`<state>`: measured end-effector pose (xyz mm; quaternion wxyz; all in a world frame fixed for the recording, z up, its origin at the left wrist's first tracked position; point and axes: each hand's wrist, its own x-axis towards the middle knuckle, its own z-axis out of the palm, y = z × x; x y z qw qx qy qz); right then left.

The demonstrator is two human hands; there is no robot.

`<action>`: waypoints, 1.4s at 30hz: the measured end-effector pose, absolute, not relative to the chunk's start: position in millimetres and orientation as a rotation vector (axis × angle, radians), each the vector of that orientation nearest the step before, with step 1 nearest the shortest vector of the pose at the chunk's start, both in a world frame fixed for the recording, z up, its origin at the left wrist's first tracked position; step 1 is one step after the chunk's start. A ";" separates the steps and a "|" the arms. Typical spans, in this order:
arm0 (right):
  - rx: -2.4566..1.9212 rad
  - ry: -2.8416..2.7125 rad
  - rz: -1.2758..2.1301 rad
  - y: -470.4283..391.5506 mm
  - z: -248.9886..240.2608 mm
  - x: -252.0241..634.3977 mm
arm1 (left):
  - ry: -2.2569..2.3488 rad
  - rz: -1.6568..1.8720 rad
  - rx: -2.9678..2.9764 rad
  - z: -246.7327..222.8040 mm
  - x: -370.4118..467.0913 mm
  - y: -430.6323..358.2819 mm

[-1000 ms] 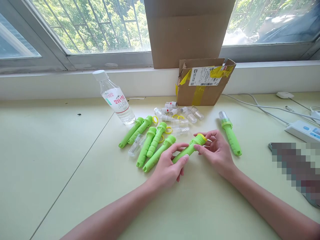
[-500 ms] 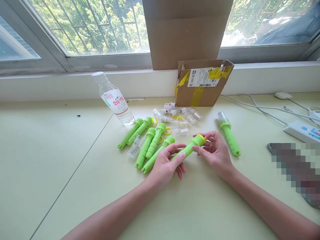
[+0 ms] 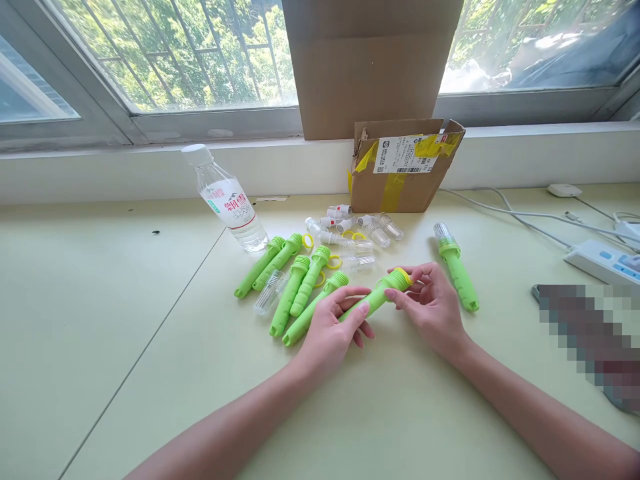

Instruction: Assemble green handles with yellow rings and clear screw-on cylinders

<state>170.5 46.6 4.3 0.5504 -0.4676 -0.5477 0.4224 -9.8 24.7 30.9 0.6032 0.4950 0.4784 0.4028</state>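
Note:
My left hand (image 3: 334,321) is closed around the shaft of a green plastic flashlight handle (image 3: 383,289), held slantwise with its threaded end up to the right. At that end sits a yellow ring (image 3: 403,274), pinched by the fingers of my right hand (image 3: 431,303). Left of my hands lie several more green handles (image 3: 291,293) with bare threads. A clear ribbed cap (image 3: 270,292) rests among them. Behind are loose yellow rings (image 3: 333,262) and a cluster of clear caps and small white pieces with clear ends (image 3: 376,233). One capped green flashlight (image 3: 457,270) lies to the right.
A water bottle (image 3: 233,207) stands at the back left. An open cardboard box (image 3: 400,177) is against the wall by the window. White cables (image 3: 520,213), a power strip (image 3: 603,262) and a pixelated dark object (image 3: 585,340) are on the right of the table (image 3: 125,300).
Both hands keep the same hold on the green handle and the yellow ring. The whole view has shifted very slightly.

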 end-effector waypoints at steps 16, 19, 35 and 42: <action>-1.104 -1.329 0.976 46.3 1.9 171.2 | 1.180 0.915 1.188 33.6 -7.1 21.3; -1.105 -1.330 0.988 46.2 2.5 170.6 | 1.183 0.922 1.187 34.6 -6.3 21.1; -1.096 -1.352 0.922 46.5 -0.1 171.2 | 1.166 0.933 1.125 35.3 -7.8 22.4; -1.051 -1.410 0.887 45.8 -0.1 171.1 | 1.130 0.932 1.118 35.9 -9.4 23.0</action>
